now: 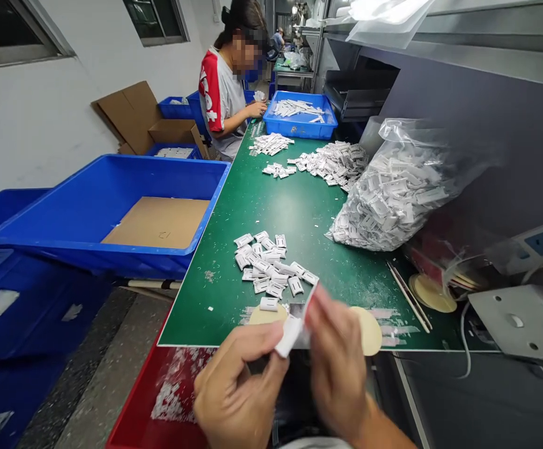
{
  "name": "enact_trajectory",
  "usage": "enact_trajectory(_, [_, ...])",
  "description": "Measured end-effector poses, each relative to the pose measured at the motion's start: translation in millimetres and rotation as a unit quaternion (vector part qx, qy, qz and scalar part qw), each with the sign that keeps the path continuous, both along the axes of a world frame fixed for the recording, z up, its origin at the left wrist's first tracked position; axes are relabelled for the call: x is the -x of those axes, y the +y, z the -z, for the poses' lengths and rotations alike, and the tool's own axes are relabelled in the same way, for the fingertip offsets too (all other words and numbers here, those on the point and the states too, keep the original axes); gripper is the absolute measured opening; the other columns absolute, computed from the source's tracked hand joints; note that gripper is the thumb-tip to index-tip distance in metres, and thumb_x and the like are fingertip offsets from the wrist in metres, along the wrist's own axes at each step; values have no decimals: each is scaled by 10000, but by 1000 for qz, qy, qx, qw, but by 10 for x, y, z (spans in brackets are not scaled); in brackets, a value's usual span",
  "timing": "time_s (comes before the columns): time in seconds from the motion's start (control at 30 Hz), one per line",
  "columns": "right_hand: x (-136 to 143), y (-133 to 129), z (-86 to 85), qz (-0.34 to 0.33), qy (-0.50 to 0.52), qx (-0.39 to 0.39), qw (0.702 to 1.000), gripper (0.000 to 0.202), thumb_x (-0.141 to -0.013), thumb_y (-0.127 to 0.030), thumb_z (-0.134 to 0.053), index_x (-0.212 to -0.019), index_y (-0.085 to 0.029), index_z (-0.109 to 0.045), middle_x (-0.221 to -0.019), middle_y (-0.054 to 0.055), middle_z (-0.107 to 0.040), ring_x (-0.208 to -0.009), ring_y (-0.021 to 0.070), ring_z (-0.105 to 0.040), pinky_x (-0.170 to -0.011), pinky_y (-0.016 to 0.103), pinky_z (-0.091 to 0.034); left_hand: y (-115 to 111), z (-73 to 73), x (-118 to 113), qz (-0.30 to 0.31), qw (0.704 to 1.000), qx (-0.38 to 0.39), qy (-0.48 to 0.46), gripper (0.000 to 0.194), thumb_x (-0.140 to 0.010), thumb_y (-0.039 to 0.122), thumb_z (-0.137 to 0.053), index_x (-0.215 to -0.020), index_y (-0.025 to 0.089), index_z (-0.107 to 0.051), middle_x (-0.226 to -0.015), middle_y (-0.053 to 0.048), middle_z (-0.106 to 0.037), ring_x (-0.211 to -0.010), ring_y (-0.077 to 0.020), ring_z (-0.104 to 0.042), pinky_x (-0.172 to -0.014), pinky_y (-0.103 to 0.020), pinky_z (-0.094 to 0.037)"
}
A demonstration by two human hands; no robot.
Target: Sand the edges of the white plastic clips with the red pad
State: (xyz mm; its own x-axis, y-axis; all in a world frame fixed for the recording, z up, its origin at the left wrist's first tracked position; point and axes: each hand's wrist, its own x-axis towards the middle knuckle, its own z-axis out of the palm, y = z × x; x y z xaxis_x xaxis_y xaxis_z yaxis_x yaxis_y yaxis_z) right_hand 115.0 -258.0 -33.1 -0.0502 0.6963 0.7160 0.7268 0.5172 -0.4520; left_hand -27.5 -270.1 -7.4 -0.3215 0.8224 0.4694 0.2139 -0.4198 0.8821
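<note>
A small white plastic piece (289,335) is pinched between the thumb and fingers of my left hand (243,380), just past the table's near edge. My right hand (339,355) is close beside it, blurred by motion, its fingers closed around a thin, pale, blade-like strip (309,304) whose kind I cannot make out. The strip's lower end is near the white piece; whether they touch is unclear. Beyond my hands a loose heap of white plastic pieces with slots (266,265) lies on the green table (290,215). One single piece (268,304) lies nearer, by a round cream disc (264,315).
A clear bag of white pieces (393,193) stands at right, with tweezers (409,296) nearby. More heaps (334,162) and a blue tray (299,128) are farther back. At left is a large blue bin (159,178); below, a red tray (140,386). A co-worker (227,87) sits across.
</note>
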Motion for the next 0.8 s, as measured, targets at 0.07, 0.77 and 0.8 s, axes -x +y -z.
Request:
enact_trajectory(0.07, [13,-24,-5,38,21,55,998,570,-953,-86,-460,-1479,-304,-439,-1469,107,-521,-1202,313,-571,-935,507,-500,-20,-34,-16,-33,999,19,-12,267,-731,42,-758,-871,268,-778,-829,-11,-781,-759,-204,-726,-729,-299,-580])
enact_trajectory(0.77, [-242,162,-420,-154,-5,-22,988,475,-969,-99,-454,-1428,-218,-482,-1321,110,-665,-1205,241,-628,-931,443,-506,20,-28,12,225,868,269,-352,142,-726,293,-832,-769,195,-738,-690,-14,-696,-605,-124,-626,-599,-209,-501])
enact_trajectory(0.8, [-261,171,-433,-191,-21,-40,981,461,-980,-154,-470,-1430,-253,-483,-1287,74,-692,-1188,216,-639,-921,406,-520,22,-25,5,230,861,283,-355,155,-721,296,-835,-784,192,-739,-679,-16,-692,-592,-121,-618,-586,-206,-493])
